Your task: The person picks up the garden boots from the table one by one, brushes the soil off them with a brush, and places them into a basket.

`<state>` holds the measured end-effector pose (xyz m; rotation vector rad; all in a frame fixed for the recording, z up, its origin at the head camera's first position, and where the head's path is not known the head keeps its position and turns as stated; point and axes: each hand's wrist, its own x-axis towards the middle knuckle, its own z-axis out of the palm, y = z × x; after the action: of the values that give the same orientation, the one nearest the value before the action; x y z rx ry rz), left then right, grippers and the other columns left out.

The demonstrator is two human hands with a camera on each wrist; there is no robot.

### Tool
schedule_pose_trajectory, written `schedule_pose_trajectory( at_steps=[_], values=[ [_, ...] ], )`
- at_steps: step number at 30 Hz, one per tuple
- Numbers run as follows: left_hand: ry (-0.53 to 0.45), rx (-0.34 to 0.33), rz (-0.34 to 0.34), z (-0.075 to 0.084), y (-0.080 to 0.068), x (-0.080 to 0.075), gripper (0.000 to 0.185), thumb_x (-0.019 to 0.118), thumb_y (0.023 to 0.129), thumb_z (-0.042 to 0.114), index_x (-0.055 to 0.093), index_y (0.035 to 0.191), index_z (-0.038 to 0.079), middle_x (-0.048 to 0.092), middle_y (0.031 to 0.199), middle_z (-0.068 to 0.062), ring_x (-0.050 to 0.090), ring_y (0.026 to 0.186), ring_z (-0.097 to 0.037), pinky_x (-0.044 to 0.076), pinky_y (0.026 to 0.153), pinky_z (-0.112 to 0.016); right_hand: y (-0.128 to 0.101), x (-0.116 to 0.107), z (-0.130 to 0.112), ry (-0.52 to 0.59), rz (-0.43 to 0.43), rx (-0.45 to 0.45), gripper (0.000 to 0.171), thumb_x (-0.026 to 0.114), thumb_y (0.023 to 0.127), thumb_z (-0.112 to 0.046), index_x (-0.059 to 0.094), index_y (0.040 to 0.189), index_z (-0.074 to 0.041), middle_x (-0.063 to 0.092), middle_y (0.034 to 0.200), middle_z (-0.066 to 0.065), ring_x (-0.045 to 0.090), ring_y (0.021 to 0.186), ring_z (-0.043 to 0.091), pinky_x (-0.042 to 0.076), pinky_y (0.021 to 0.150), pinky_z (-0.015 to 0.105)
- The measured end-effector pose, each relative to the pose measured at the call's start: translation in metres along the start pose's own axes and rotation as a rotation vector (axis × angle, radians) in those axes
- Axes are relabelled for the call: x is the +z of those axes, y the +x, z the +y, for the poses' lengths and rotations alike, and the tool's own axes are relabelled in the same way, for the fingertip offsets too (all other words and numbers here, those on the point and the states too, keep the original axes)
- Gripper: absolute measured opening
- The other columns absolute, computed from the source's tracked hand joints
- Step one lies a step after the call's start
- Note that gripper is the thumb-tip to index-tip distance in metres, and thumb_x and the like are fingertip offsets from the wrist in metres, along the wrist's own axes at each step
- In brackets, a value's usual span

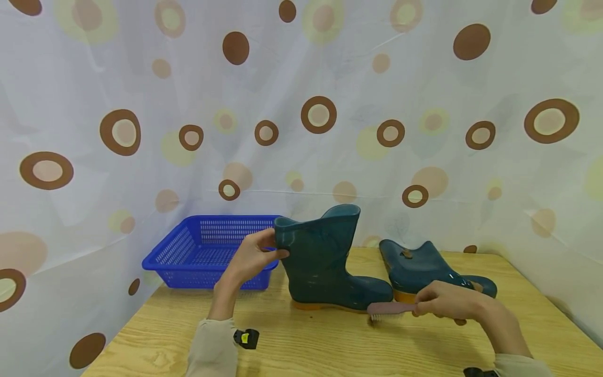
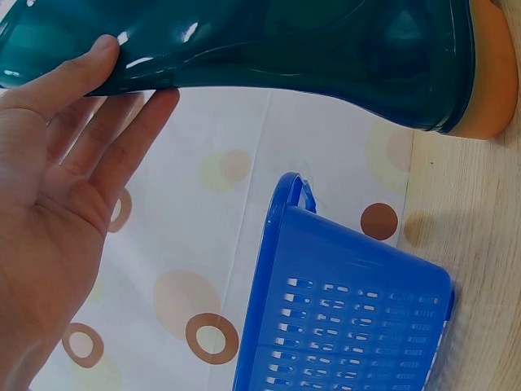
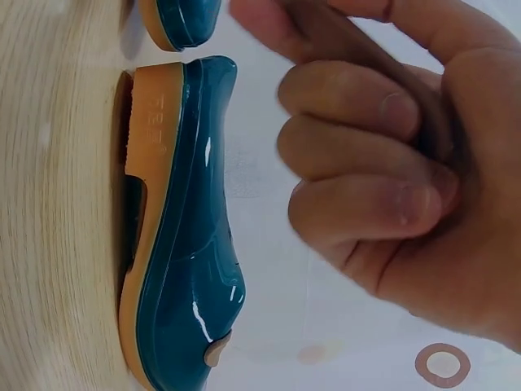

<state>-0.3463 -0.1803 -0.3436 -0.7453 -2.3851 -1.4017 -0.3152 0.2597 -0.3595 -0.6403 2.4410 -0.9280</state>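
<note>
A dark teal rubber boot (image 1: 320, 262) with an orange sole stands upright on the wooden table. My left hand (image 1: 253, 256) grips the back of its shaft near the top, thumb on the near side and fingers behind. In my right hand (image 1: 447, 301) is the handle of a pink brush (image 1: 386, 308), its bristles pointing down. The brush head is at the boot's toe, close to the tabletop; whether it touches the boot I cannot tell. A small dark bit of dirt (image 1: 372, 322) shows under the bristles.
A second teal boot (image 1: 419, 269) lies on its side at the right, with brown patches on it. The blue plastic basket (image 1: 209, 269) sits at the left, behind my left hand. A spotted curtain (image 1: 282, 167) hangs along the table's (image 1: 292, 351) back edge.
</note>
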Motion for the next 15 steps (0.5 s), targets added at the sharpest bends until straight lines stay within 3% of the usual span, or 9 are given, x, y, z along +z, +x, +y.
schedule_pose_trajectory(
  at_steps=[4,6,7,10,13,15],
  values=[
    [-0.001,0.000,0.001,0.000,0.000,0.000,0.028,0.076,0.088,0.024,0.070,0.115,0.024,0.073,0.107,0.001,0.069,0.101,-0.017,0.057,0.090,-0.042,0.001,-0.004,-0.002,-0.050,0.102,-0.135,0.027,0.051,0.104,-0.026,0.071,0.109,-0.009,0.063,0.088,-0.001,0.035,0.051,0.006,0.035,0.047,0.024],
    [0.002,0.000,0.002,0.000,0.000,0.000,0.028,0.077,0.088,0.024,0.070,0.115,0.024,0.073,0.106,0.001,0.069,0.100,-0.017,0.057,0.090,-0.042,0.002,-0.005,-0.006,-0.094,0.182,-0.200,0.026,0.050,0.105,-0.027,0.069,0.109,-0.010,0.063,0.086,0.001,0.047,0.063,0.007,0.041,0.055,0.028],
    [0.002,0.001,0.002,0.000,0.001,0.000,0.028,0.077,0.088,0.024,0.070,0.115,0.024,0.073,0.106,0.001,0.069,0.100,-0.017,0.056,0.090,-0.042,0.002,-0.005,-0.008,-0.118,0.226,-0.228,0.025,0.049,0.105,-0.026,0.068,0.110,-0.010,0.066,0.095,0.003,0.052,0.071,0.007,0.044,0.060,0.028],
    [0.002,-0.002,0.000,0.000,0.001,0.000,0.028,0.077,0.087,0.025,0.070,0.114,0.024,0.073,0.105,0.001,0.069,0.100,-0.017,0.056,0.090,-0.042,0.001,-0.005,-0.014,-0.142,0.317,-0.257,0.024,0.049,0.105,-0.027,0.066,0.111,-0.011,0.065,0.098,0.004,0.057,0.079,0.007,0.048,0.063,0.029],
    [-0.001,-0.004,-0.001,0.000,0.000,0.000,0.028,0.077,0.087,0.025,0.070,0.114,0.024,0.073,0.105,0.002,0.069,0.099,-0.016,0.056,0.091,-0.043,-0.001,-0.005,-0.017,-0.149,0.341,-0.272,0.023,0.049,0.105,-0.026,0.066,0.112,-0.011,0.066,0.103,0.004,0.059,0.085,0.003,0.051,0.068,0.027],
    [0.000,-0.005,0.001,0.000,0.000,0.000,0.028,0.077,0.087,0.026,0.070,0.115,0.025,0.073,0.105,0.002,0.069,0.100,-0.016,0.056,0.091,-0.043,-0.001,-0.005,-0.018,-0.120,0.290,-0.276,0.023,0.049,0.105,-0.025,0.066,0.112,-0.010,0.065,0.098,0.003,0.057,0.081,0.003,0.048,0.065,0.027]
  ],
)
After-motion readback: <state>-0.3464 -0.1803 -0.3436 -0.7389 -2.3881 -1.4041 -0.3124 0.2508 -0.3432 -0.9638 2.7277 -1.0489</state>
